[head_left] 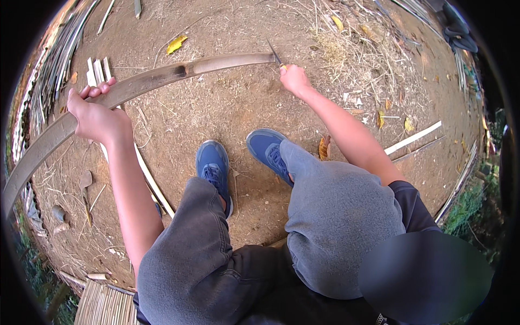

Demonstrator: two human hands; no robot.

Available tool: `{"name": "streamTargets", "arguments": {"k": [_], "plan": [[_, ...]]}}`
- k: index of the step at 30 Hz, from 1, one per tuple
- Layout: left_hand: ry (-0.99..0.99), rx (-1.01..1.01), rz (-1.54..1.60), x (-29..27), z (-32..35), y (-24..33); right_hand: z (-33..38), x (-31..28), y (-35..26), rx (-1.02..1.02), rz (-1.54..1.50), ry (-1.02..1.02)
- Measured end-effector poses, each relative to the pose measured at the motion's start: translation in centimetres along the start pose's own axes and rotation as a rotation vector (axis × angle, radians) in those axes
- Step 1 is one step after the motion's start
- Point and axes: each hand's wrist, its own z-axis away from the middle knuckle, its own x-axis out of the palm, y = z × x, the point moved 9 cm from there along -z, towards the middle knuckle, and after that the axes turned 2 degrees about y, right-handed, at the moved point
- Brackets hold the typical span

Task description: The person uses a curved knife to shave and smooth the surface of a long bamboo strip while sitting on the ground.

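A long, brownish bamboo length (146,81) with a dark band at a joint runs from the left rim to a tip right of the middle. My left hand (103,116) is closed around it from below, with the fingertips showing past its far edge. In my right hand (295,79) is a knife (274,51) with a thin dark blade and a bit of yellow at the handle. The blade crosses the bamboo's right tip; whether it cuts in cannot be made out. Most of the handle is hidden in the closed fingers.
Several long thin strips (64,51) lie bundled at the far left. Pale split pieces (97,71) lie behind my left hand. Dry grass and shavings (374,65) cover the ground at the far right. My blue shoes (213,162) stand on bare soil, and a pale strip (414,137) lies right.
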Motion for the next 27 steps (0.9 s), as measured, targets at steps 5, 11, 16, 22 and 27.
{"name": "streamTargets", "arguments": {"k": [5,11,16,22,27], "plan": [[-0.021,-0.021,0.022,0.4,-0.2,-0.4,-0.9,0.1,1.7,0.034,-0.018,0.066],[-0.006,-0.034,-0.01,0.2,0.4,0.3,0.7,0.1,-2.3,0.014,0.043,0.009],[0.03,-0.014,-0.017,-0.2,0.1,0.0,-1.1,-1.0,-0.1,0.056,0.084,0.013],[-0.033,-0.081,0.059,0.7,0.0,-0.8,-2.3,-1.0,3.6,0.074,-0.034,0.067],[-0.068,-0.063,0.041,-0.6,-0.6,0.1,0.6,-1.1,-3.4,-0.016,-0.09,-0.058]]}}
